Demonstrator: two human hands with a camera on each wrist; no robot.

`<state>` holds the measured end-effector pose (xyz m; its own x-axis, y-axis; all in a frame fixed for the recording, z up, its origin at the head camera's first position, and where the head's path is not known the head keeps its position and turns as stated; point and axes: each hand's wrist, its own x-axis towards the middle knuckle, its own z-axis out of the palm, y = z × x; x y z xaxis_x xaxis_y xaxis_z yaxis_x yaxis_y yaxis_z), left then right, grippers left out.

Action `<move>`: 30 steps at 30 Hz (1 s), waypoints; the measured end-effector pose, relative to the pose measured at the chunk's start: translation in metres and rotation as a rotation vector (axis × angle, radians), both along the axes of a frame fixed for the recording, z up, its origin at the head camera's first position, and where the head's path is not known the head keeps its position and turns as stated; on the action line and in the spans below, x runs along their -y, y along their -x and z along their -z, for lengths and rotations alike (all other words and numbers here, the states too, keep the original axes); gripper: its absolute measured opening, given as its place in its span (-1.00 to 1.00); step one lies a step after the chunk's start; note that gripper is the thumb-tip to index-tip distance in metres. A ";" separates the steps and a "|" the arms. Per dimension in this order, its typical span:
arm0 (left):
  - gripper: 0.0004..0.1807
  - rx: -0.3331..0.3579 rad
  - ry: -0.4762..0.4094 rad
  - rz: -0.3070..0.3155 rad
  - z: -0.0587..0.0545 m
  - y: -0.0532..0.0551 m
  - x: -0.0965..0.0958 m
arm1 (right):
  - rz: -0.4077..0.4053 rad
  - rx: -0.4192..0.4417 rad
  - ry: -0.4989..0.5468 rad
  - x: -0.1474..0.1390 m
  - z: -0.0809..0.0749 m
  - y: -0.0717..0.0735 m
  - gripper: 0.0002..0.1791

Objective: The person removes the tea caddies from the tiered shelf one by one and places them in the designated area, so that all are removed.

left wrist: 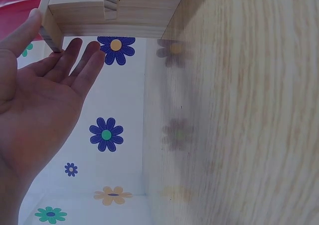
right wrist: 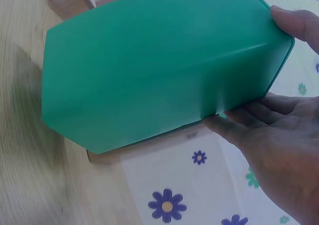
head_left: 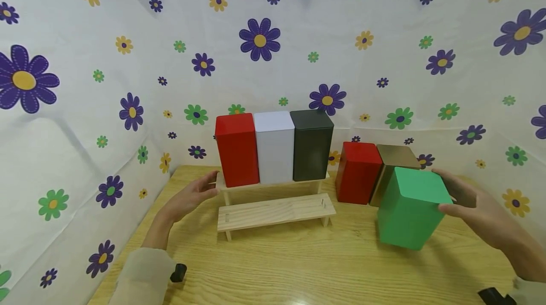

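Pale sleeve (head_left: 142,274) fabric lies closest, leading to the left hand (head_left: 192,198), whose loosely extended fingers touch the upper end of a wooden stand (head_left: 277,210). With thumb and fingers on opposite sides, the right hand (head_left: 482,210) grasps a green box (head_left: 411,210), tilted over the counter (head_left: 298,267) to the right of the stand. Behind it, a smaller-looking red box (head_left: 360,172) adjoins a brown box (head_left: 394,156). Red (head_left: 237,153), white (head_left: 275,151) and black (head_left: 313,148) boxes line the upper step.

Smooth green box (head_left: 411,210), matt wooden stand (head_left: 277,212), glossy wood-grain tabletop (head_left: 298,264)
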<state>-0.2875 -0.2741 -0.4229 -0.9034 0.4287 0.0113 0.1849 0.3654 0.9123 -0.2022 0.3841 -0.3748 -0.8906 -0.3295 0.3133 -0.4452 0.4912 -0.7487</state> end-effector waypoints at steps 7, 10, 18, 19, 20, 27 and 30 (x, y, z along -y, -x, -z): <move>-0.13 0.003 -0.004 -0.002 0.000 0.001 0.001 | -0.038 -0.003 0.023 -0.009 0.004 0.006 -0.16; -0.13 0.002 -0.004 0.001 0.001 0.001 0.001 | -0.105 0.014 0.076 -0.012 0.005 0.010 -0.16; -0.11 0.007 -0.007 0.005 0.001 0.002 0.001 | -0.186 0.046 0.153 -0.017 0.011 0.016 -0.15; -0.11 0.008 -0.006 0.003 0.002 0.002 0.001 | -0.197 0.048 0.167 -0.017 0.011 0.017 -0.15; -0.11 0.008 -0.006 0.002 0.002 0.002 0.001 | -0.215 0.053 0.191 -0.017 0.012 0.018 -0.15; -0.11 0.014 -0.005 -0.004 0.001 0.001 0.001 | -0.266 0.106 0.243 -0.015 0.016 0.022 -0.18; -0.11 0.012 -0.003 -0.005 0.001 0.001 0.001 | -0.214 0.108 0.155 -0.016 0.017 0.021 -0.17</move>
<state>-0.2888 -0.2753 -0.4236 -0.9055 0.4243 0.0018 0.1720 0.3633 0.9157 -0.2235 0.3998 -0.3919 -0.8369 -0.4690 0.2821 -0.4401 0.2703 -0.8563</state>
